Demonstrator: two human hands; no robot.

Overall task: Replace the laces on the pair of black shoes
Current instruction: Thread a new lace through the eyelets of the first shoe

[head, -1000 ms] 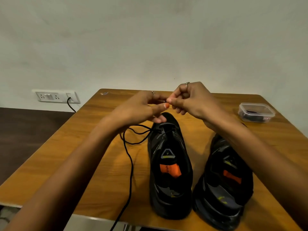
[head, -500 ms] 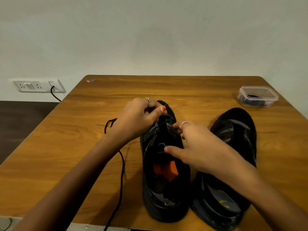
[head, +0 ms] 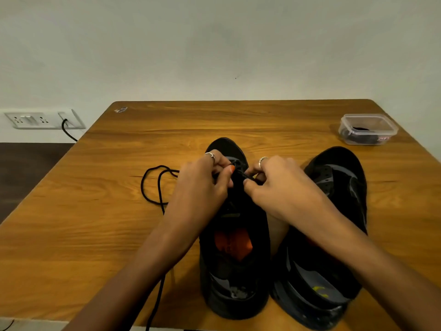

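Two black shoes stand side by side on the wooden table (head: 95,235), toes pointing away from me. Over the front eyelets of the left shoe (head: 235,266), both my hands work a black lace (head: 152,187). My left hand (head: 202,185) pinches the lace between thumb and fingers. My right hand (head: 279,185) pinches the lace's tip just right of it. The rest of the lace loops on the table to the left and trails off the near edge. The right shoe (head: 334,235) has no lace and is partly covered by my right forearm.
A clear plastic container (head: 368,129) with dark laces inside sits at the table's far right corner. A wall socket plate (head: 45,119) with a black cable plugged in is on the wall at left. The table's near edge runs just below the shoes' heels.
Both hands dropped from above the shoe to its front eyelets. My right hand moved from the shoe's tongue forward to meet the left hand at the lace. The camera tilted down.
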